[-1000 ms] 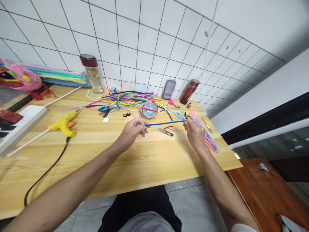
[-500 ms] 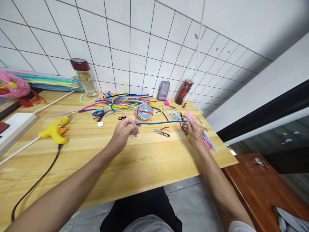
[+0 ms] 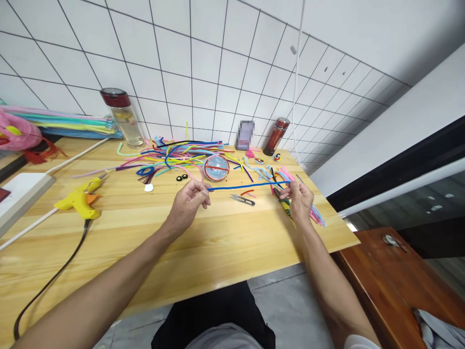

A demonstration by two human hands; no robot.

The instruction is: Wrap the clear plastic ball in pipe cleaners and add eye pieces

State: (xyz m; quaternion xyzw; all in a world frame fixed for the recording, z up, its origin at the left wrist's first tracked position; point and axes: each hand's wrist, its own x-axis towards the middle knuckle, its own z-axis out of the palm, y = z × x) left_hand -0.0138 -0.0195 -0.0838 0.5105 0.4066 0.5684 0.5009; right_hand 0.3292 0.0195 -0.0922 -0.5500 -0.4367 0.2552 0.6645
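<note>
A blue pipe cleaner (image 3: 247, 186) is stretched nearly straight between my two hands, above the wooden table (image 3: 218, 252). My left hand (image 3: 191, 201) pinches its left end between thumb and fingers. At the other end, my right hand (image 3: 300, 198) grips it with closed fingers. Below the pipe cleaner lie small thread snips (image 3: 242, 199) and short red and pink pieces (image 3: 248, 192). Just behind it sits a round clear container (image 3: 217, 168) with a red band across. Pliers (image 3: 282, 202) with green and yellow handles lie partly behind my right hand.
A yellow glue gun (image 3: 82, 198) with a black cord rests at left, beside a white power strip (image 3: 25, 198). Many coloured pipe cleaners (image 3: 170, 157) are heaped at the back. A glass bottle (image 3: 125, 118), a phone (image 3: 245, 135) and a red flask (image 3: 276, 136) stand along the tiled wall.
My right hand has moved a little to the right along the blue pipe cleaner, so a longer stretch shows between my hands. More of the pliers is visible. The view has shifted slightly.
</note>
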